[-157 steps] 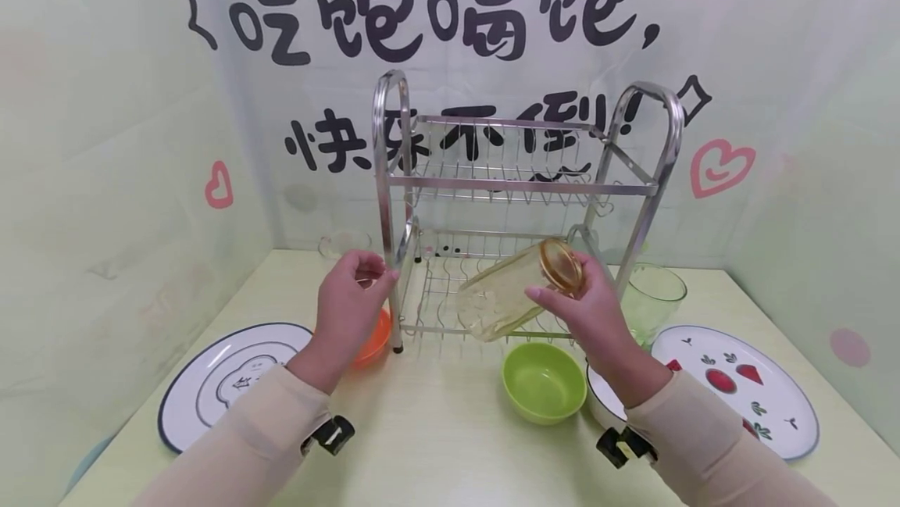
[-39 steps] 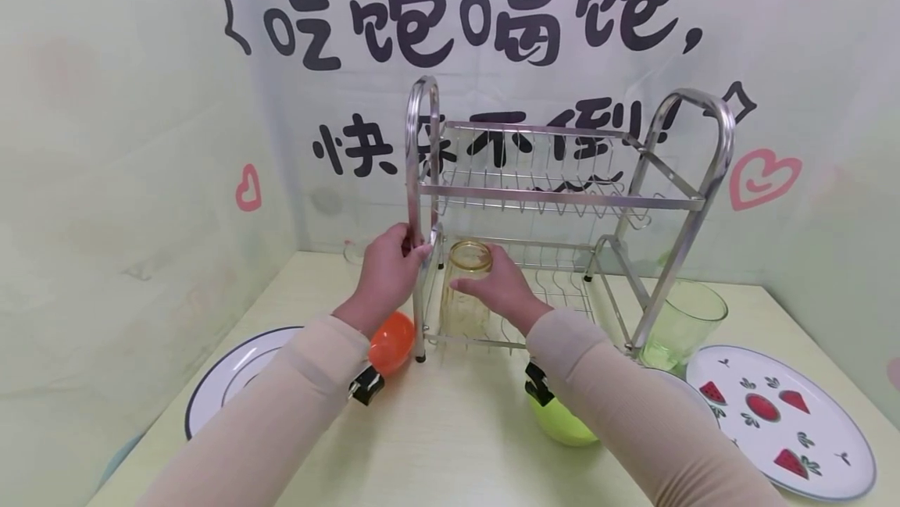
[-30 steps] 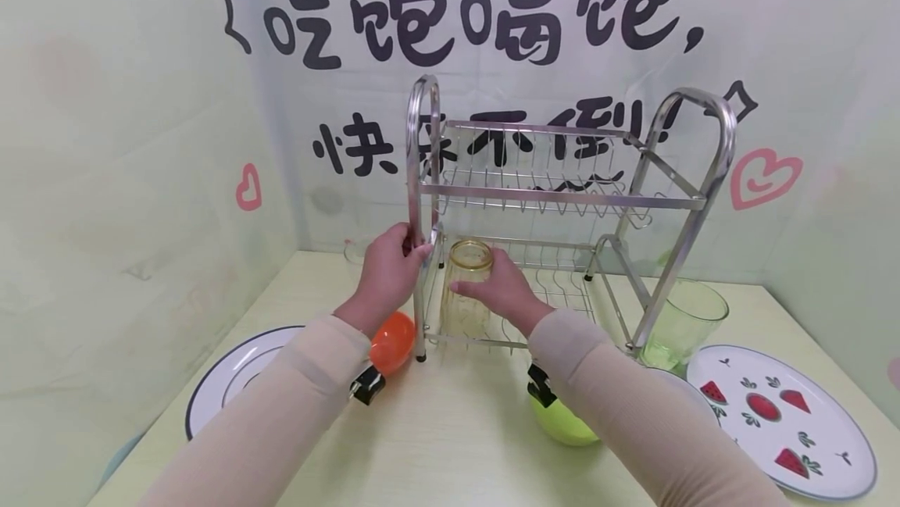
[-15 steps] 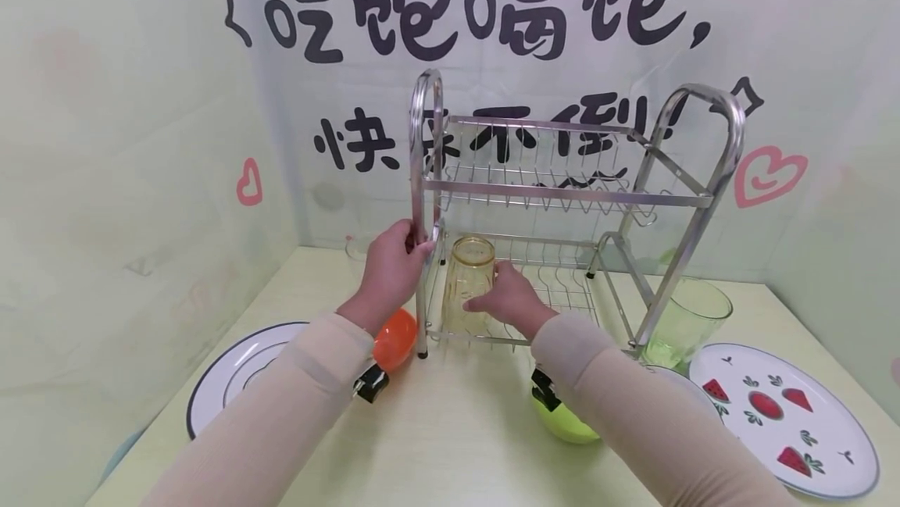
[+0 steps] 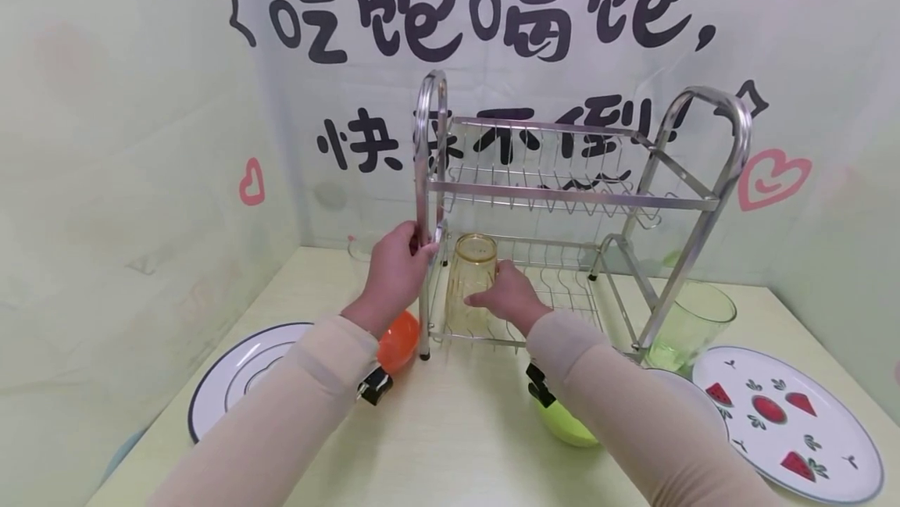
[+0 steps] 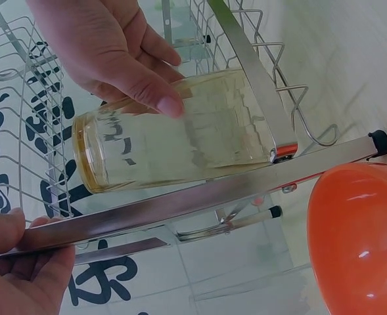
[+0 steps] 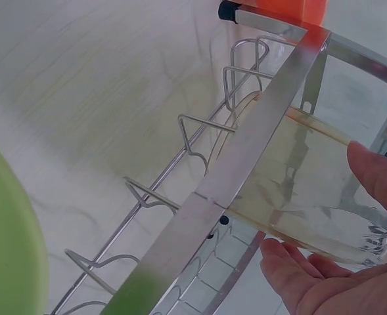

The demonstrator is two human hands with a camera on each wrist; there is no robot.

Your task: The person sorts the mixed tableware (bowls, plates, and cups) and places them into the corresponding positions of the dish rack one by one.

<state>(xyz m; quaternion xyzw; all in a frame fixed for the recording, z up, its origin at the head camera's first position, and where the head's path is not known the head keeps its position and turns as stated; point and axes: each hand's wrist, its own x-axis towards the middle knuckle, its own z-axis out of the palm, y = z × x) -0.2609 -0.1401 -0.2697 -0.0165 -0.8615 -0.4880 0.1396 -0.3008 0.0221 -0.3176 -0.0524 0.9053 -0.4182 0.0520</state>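
An amber-tinted drinking glass (image 5: pixel 473 280) stands upside down at the left end of the lower tier of a metal dish rack (image 5: pixel 573 196). My right hand (image 5: pixel 512 296) is at the glass's right side, thumb across its front and fingers behind, loosely around it. In the right wrist view, the glass (image 7: pixel 292 177) lies between the thumb and fingers of the right hand (image 7: pixel 351 275). With my left hand (image 5: pixel 394 269) I grip the rack's front left post. The left wrist view shows this hand (image 6: pixel 29 269) pinching the post between thumb and curled fingers.
An orange bowl (image 5: pixel 398 341) and a blue-rimmed white plate (image 5: pixel 232 370) lie left of the rack. On the right are a green bowl (image 5: pixel 568 423), mostly under my forearm, a partly covered white dish (image 5: pixel 692 401), a greenish glass (image 5: pixel 692 323) and a watermelon-patterned plate (image 5: pixel 787 421).
Earlier my right hand held the amber glass tilted in front of the rack. The glass then came upside down onto the lower tier. Since then the right hand has slid slightly down it, the thumb drawing back.
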